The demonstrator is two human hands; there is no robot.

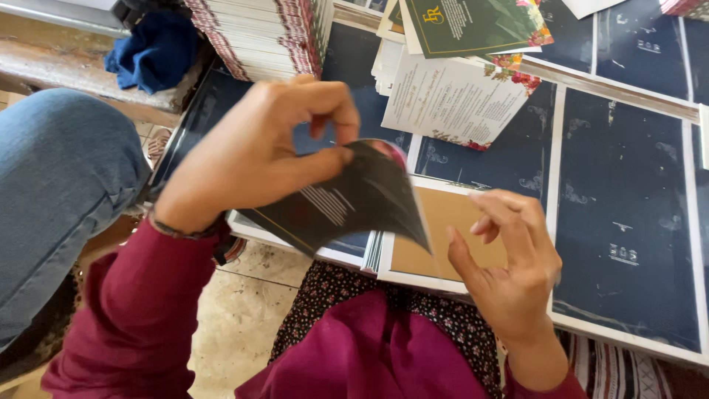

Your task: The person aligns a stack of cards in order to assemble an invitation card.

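Spread widest around your hands are the large navy printed sheets point(628, 222) with white borders, laid flat side by side past and to the right of your right hand so each face shows. Up and left of your left hand stands a tall stack of cards point(258, 33), edges squared, kept apart from the loose floral-edged cards point(450, 96) fanned just above your fingers. Directly under both hands lies a tan card point(450, 222) on a thin pile. Your left hand point(244, 155) pinches the dark printed card point(354, 199) between thumb and forefinger at its top edge, bowing it upward so it lifts off the pile. Your right hand point(509, 258) is open, fingers loosely curled, holding nothing, hovering over the tan card beside the dark card's free corner.
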